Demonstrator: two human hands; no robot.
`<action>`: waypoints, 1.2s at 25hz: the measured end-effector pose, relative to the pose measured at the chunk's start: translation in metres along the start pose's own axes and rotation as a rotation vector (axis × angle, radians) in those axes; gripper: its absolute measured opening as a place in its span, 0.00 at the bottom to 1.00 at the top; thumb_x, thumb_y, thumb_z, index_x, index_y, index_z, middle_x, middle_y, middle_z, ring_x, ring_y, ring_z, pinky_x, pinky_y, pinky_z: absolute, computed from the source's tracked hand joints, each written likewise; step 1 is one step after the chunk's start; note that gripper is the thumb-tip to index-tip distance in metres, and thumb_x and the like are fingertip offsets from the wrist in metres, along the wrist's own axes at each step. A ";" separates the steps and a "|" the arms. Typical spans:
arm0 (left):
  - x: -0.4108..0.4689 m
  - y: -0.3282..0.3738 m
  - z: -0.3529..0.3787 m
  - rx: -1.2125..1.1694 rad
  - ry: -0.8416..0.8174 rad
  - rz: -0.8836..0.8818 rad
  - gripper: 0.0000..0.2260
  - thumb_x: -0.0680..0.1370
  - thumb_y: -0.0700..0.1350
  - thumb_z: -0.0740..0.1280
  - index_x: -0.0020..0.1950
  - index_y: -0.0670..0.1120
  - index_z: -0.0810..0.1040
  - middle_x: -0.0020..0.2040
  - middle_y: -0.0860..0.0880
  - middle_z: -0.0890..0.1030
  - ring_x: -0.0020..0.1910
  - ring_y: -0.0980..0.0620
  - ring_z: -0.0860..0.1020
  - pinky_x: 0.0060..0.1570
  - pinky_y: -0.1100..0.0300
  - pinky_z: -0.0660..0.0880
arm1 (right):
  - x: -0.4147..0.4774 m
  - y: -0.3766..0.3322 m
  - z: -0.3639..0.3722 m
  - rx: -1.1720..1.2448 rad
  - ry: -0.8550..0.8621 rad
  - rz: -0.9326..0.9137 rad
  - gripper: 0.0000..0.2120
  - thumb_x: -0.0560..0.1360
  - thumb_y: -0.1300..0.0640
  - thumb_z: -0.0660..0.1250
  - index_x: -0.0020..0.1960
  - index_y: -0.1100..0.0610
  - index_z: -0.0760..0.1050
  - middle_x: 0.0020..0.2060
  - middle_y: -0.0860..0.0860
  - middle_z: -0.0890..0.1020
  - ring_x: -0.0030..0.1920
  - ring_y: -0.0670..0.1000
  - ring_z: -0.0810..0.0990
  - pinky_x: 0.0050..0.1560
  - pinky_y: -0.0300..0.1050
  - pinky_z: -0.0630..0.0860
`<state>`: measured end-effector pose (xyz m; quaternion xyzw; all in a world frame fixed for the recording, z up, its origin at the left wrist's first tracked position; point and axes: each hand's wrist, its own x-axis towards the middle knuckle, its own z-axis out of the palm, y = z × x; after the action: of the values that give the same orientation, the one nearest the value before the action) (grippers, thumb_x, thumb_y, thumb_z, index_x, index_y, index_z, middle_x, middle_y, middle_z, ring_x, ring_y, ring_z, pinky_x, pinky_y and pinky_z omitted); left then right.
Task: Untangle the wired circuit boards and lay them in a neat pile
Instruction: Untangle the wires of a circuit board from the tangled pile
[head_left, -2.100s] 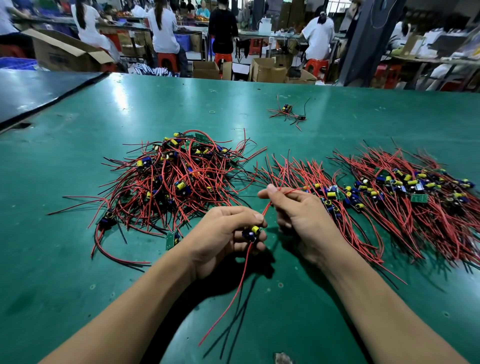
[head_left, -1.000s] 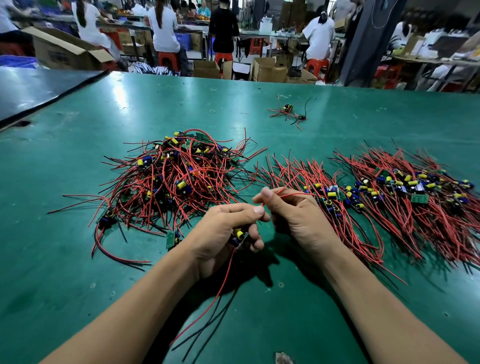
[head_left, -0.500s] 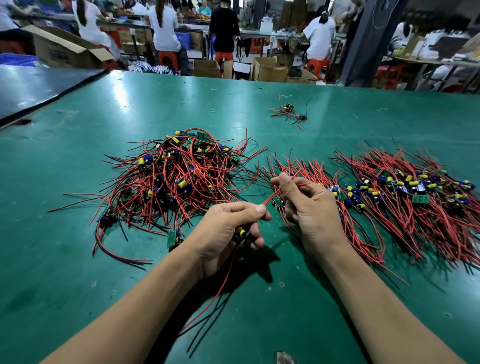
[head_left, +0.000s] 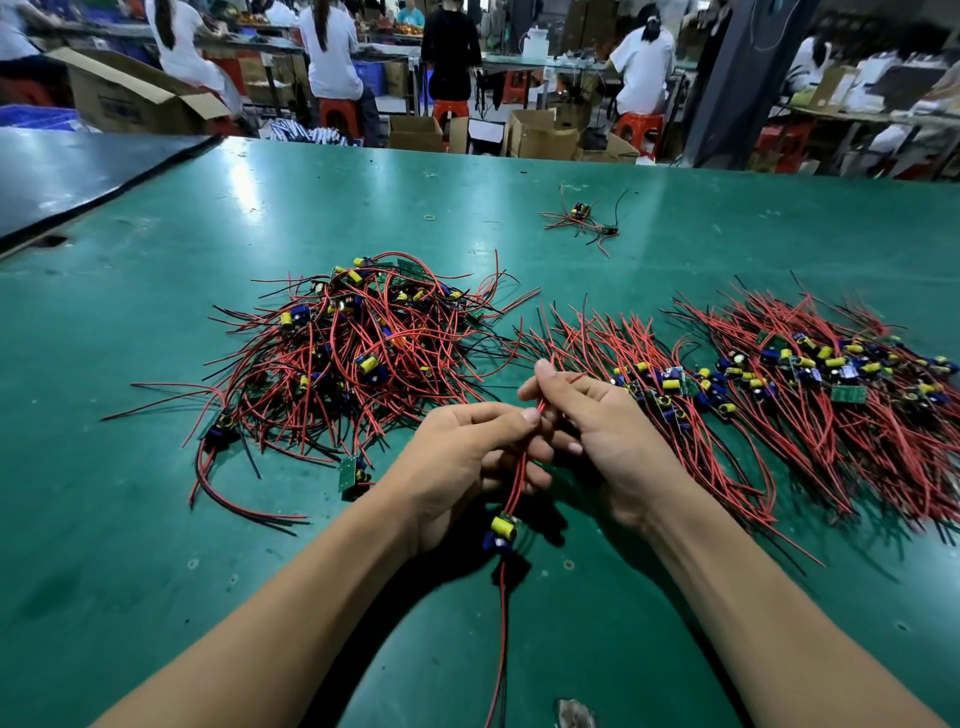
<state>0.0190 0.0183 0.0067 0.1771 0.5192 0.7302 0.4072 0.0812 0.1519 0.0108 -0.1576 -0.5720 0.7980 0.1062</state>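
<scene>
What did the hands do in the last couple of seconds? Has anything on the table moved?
The left hand let go of the small circuit board and now pinches its red wires higher up, so the board hangs lower, nearer the person. The right hand still pinches the wire ends. The tangled heap and the sorted piles lie as before.

Just right of the tangled heap (head_left: 353, 358), the left hand (head_left: 457, 457) and right hand (head_left: 608, 436) pinch the red wires (head_left: 519, 470) of one dangling circuit board (head_left: 501, 529); farther right of the heap lie a straightened pile (head_left: 649, 384) and a larger pile (head_left: 831, 374)
</scene>
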 end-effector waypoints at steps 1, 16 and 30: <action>0.001 -0.001 0.000 0.003 0.042 0.033 0.05 0.73 0.43 0.70 0.42 0.41 0.82 0.34 0.44 0.82 0.27 0.51 0.79 0.29 0.63 0.76 | -0.001 0.002 0.003 0.026 -0.037 0.035 0.12 0.72 0.46 0.72 0.42 0.56 0.84 0.25 0.51 0.73 0.22 0.45 0.71 0.24 0.36 0.72; 0.000 -0.004 -0.002 0.272 0.053 0.136 0.07 0.79 0.38 0.66 0.43 0.37 0.78 0.31 0.46 0.80 0.26 0.50 0.78 0.29 0.62 0.75 | 0.006 0.003 -0.007 -0.628 0.319 -0.257 0.15 0.81 0.47 0.66 0.41 0.53 0.85 0.30 0.41 0.82 0.36 0.41 0.78 0.45 0.43 0.71; -0.003 -0.001 -0.004 0.144 0.047 0.096 0.08 0.80 0.37 0.64 0.41 0.38 0.77 0.30 0.44 0.79 0.24 0.51 0.77 0.26 0.64 0.74 | 0.001 0.015 0.000 -0.127 -0.088 0.026 0.21 0.75 0.41 0.71 0.50 0.61 0.83 0.25 0.55 0.74 0.21 0.50 0.75 0.23 0.36 0.70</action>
<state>0.0189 0.0138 0.0047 0.2134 0.5707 0.7135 0.3458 0.0801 0.1473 -0.0038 -0.1364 -0.6236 0.7674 0.0603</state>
